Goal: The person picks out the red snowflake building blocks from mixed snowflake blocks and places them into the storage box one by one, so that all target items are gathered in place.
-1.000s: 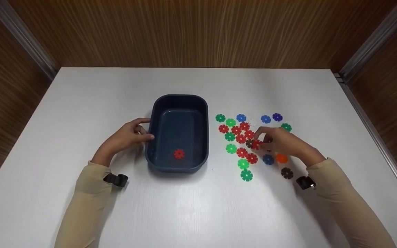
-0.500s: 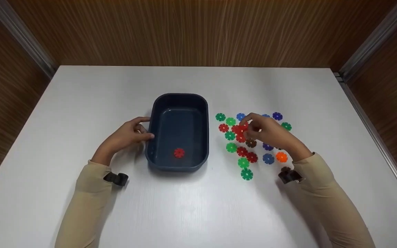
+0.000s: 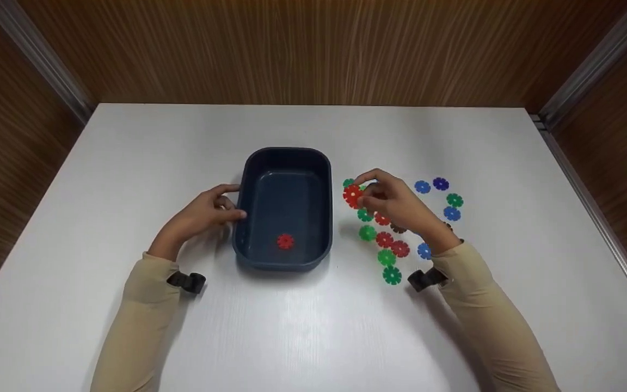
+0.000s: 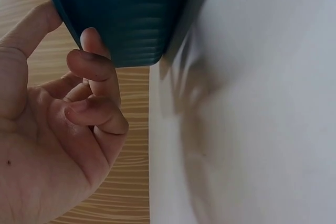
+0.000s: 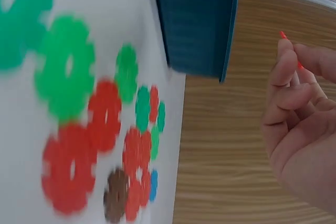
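My right hand (image 3: 398,201) pinches a red snowflake building disc (image 3: 352,196) between thumb and fingertips, held above the scattered discs, right of the basin. In the right wrist view only the thin red edge of this disc (image 5: 283,35) shows at the fingertips. A dark blue plastic basin (image 3: 331,218) stands in the middle of the table, with one red disc (image 3: 285,242) lying on its floor. At the basin's left side my left hand (image 3: 199,213) holds the rim, thumb and forefinger at the wall and the other fingers curled (image 4: 97,114).
Several green, red, blue and brown discs lie flat right of the basin, among them a green disc (image 3: 392,275) nearest the front and a dark blue disc (image 3: 441,184) at the back. My right hand and forearm hide some. A wood-grain panel (image 3: 313,54) borders the table's back.
The right hand has moved left across the discs with a red disc in its fingers, now nearer the basin. My left hand stays at the basin's rim.
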`<state>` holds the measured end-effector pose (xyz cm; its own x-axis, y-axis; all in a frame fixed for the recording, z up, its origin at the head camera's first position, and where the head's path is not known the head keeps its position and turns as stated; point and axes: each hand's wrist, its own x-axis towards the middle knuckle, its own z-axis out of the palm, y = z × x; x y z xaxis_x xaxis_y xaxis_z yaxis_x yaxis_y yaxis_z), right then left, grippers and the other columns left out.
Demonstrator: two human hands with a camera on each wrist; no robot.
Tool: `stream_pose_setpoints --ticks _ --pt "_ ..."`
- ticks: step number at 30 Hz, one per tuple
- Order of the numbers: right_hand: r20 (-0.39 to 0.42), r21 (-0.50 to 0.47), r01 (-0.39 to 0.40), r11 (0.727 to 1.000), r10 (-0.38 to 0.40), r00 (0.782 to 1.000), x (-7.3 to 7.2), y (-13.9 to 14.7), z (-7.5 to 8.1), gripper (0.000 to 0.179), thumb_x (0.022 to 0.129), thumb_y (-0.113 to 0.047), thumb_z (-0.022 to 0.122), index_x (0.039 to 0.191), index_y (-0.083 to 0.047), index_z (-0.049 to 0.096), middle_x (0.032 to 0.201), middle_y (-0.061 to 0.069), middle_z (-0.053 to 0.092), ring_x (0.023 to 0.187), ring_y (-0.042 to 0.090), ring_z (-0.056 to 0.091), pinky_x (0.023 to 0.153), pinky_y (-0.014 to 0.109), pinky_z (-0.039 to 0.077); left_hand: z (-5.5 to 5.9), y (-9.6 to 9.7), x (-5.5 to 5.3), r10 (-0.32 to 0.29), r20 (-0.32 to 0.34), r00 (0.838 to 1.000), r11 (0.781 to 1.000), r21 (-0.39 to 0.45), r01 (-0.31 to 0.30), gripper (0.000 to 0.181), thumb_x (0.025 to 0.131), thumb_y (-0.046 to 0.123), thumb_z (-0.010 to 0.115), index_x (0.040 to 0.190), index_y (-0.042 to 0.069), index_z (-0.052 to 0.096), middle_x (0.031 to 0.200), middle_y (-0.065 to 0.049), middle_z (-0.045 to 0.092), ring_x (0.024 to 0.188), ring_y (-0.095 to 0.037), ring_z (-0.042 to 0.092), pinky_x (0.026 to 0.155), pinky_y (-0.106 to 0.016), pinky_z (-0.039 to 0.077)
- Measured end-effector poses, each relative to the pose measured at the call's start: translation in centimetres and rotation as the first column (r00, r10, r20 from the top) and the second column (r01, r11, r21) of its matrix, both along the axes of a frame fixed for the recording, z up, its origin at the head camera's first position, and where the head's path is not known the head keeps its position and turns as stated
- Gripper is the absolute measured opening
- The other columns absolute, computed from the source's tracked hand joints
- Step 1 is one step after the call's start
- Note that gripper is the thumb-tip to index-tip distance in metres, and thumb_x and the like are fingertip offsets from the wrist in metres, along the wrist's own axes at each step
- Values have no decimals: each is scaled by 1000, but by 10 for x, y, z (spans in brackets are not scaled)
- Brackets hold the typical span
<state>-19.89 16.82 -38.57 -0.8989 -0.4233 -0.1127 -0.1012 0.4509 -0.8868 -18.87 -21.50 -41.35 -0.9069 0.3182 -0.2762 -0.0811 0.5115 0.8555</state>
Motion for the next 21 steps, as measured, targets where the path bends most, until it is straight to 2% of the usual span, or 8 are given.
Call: stream_pose_setpoints --ticks 4,7,11,21 --pt "26 -109 36 993 -33 999 2 -14 -3 29 96 -7 55 125 -10 53 88 7 66 71 28 58 66 27 53 -1 0 0 -4 2 1000 1000 14 4 70 90 26 69 148 7 35 91 -2 59 81 -16 55 76 -30 47" --pt "94 -173 88 981 -73 993 5 -25 -5 29 97 -8 55 125 -12 53 85 4 66 66 19 54 60 24 46 -2 0 1 -2 1 1000 1000 21 2 69 90 25 69 148 7 35 90 -2 58 80 -16 54 75 -29 47" --pt "168 -259 152 954 -110 980 8 -39 -2 29 96 -9 54 125 -13 52 85 5 67 64 16 53 56 24 38 -2 0 0 2 -4 1000 1000 22 -2 69 90 25 69 148 7 35 90 -1 58 78 -15 53 75 -29 46" --pt "259 -426 177 887 -69 964 8 -59 3 33 95 -9 51 127 -12 49 83 1 65 66 15 52 58 24 40 -5 2 -1 3 -8 1000 1000 12 -3 69 90 25 69 148 7 35 91 -1 59 81 -17 55 77 -30 47"
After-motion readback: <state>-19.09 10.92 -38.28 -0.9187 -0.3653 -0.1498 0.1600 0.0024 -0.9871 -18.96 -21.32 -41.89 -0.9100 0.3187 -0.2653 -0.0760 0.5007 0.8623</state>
